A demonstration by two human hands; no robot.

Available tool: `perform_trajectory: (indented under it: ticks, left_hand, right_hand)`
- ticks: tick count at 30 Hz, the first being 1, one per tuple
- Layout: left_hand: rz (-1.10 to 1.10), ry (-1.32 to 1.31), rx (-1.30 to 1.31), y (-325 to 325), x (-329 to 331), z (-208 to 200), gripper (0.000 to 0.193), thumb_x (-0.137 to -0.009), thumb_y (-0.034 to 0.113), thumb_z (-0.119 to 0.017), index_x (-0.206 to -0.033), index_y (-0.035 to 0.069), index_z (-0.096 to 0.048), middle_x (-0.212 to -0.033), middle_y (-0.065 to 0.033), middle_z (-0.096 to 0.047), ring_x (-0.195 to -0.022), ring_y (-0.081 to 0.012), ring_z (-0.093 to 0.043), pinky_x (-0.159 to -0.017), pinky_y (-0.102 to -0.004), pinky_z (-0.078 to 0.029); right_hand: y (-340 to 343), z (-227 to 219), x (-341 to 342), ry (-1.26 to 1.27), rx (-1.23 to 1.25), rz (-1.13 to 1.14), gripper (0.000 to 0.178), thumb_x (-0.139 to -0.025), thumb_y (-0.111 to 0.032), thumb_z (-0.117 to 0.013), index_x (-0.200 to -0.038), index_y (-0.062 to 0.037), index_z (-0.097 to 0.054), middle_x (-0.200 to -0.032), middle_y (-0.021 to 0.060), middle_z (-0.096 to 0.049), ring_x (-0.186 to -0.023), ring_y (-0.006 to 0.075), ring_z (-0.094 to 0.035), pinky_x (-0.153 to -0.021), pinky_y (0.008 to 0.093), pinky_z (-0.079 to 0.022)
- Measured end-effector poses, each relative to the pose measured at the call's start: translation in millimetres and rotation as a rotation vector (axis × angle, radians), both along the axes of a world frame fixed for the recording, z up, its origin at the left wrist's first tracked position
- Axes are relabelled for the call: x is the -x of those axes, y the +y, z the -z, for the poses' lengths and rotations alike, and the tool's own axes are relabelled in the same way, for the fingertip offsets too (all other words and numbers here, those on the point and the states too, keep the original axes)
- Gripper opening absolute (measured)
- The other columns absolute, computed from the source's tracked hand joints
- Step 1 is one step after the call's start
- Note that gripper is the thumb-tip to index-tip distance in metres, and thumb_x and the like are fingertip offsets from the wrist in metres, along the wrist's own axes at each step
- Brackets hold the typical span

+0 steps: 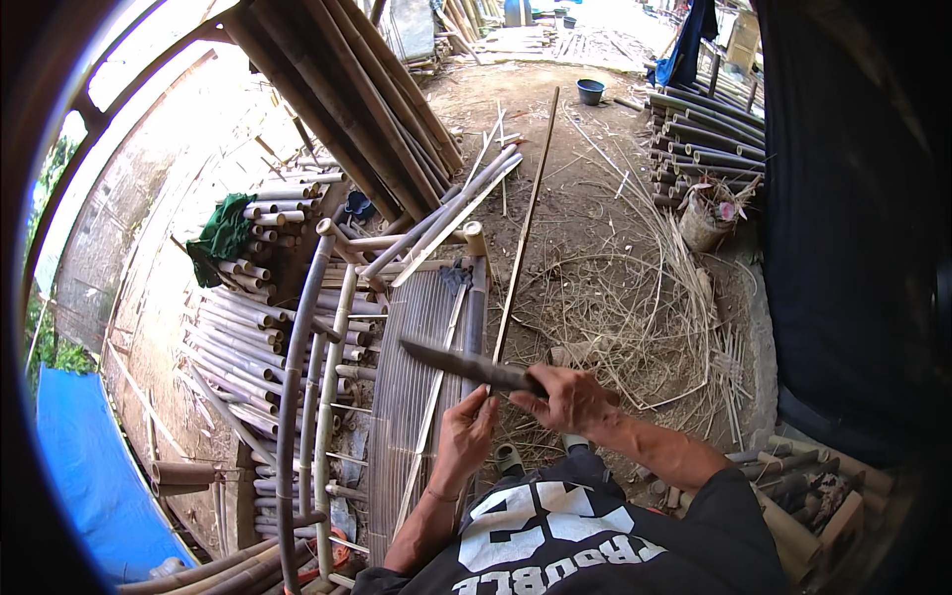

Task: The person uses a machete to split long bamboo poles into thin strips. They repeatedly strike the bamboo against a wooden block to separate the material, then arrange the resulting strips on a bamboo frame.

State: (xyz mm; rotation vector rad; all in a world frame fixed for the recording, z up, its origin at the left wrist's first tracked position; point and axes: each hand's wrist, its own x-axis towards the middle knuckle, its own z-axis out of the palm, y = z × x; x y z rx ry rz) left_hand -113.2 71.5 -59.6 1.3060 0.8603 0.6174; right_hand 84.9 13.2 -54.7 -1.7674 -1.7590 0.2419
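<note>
My right hand (569,399) is wrapped round the handle end of a machete (451,361). Its long dark blade points left and lies across the near end of a bamboo strip (526,233). The strip is long and thin and runs away from me over the ground. Just below the blade, my left hand (466,434) pinches the strip's near end between thumb and fingers. Beside my left hand stands a bamboo bench (421,337) with a slatted top, and a pale split strip (432,397) lies along it. The exact spot where blade meets strip is partly covered by my fingers.
Cut bamboo poles (233,337) are stacked at left, under a green cloth (220,238). Tall poles (347,99) lean beyond the bench. Shavings (625,317) litter the dirt ground at right. More poles (709,139), a black bucket (590,91) and a dark curtain (843,218) stand there too.
</note>
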Motion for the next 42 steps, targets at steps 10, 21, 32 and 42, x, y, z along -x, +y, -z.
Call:
perform_trajectory:
  ticks: [10,21,32,42]
  left_hand:
    - [0.073,0.122,0.08,-43.5,-31.7,-28.1,0.032,-0.099,0.011,-0.054,-0.127,-0.004,-0.057,-0.08,0.0052,-0.052,-0.07,-0.0031,-0.041,-0.058,-0.0186,-0.035]
    - [0.078,0.181,0.07,-78.3,-42.9,-26.1,0.029,-0.099,0.006,-0.052,-0.127,-0.003,-0.057,-0.083,0.0045,-0.053,-0.069,-0.0021,-0.043,-0.057,-0.018,-0.035]
    - [0.075,0.224,0.001,-83.5,-48.6,-26.5,0.028,-0.094,0.001,-0.056,-0.122,-0.004,-0.06,-0.074,0.0029,-0.048,-0.064,-0.0043,-0.039,-0.052,-0.0207,-0.034]
    - [0.104,0.153,0.168,-99.1,-8.0,-11.0,0.029,-0.093,0.0,-0.056,-0.122,-0.002,-0.061,-0.079,-0.0013,-0.053,-0.07,-0.0053,-0.046,-0.058,-0.0206,-0.039]
  right_hand:
    - [-2.1,13.0,-80.6,-0.098,-0.134,0.06,0.049,-0.096,-0.053,-0.047,-0.084,-0.0067,-0.055,-0.055,0.007,-0.053,-0.046,0.0228,-0.059,-0.043,0.039,-0.051]
    - [-6.8,2.5,-146.1,0.015,-0.023,0.16,0.048,-0.097,-0.054,-0.045,-0.078,-0.0101,-0.052,-0.054,0.0035,-0.053,-0.041,0.0146,-0.051,-0.034,0.0318,-0.046]
    - [-21.1,15.7,-141.6,-0.207,-0.289,-0.053,0.051,-0.097,-0.058,-0.042,-0.074,-0.0121,-0.05,-0.054,-0.0002,-0.049,-0.038,0.0093,-0.046,-0.032,0.0278,-0.042]
    - [-7.0,-16.5,-224.4,-0.207,0.019,0.337,0.06,-0.093,-0.067,-0.04,-0.088,-0.009,-0.057,-0.049,0.003,-0.051,-0.042,0.0148,-0.056,-0.034,0.0343,-0.043]
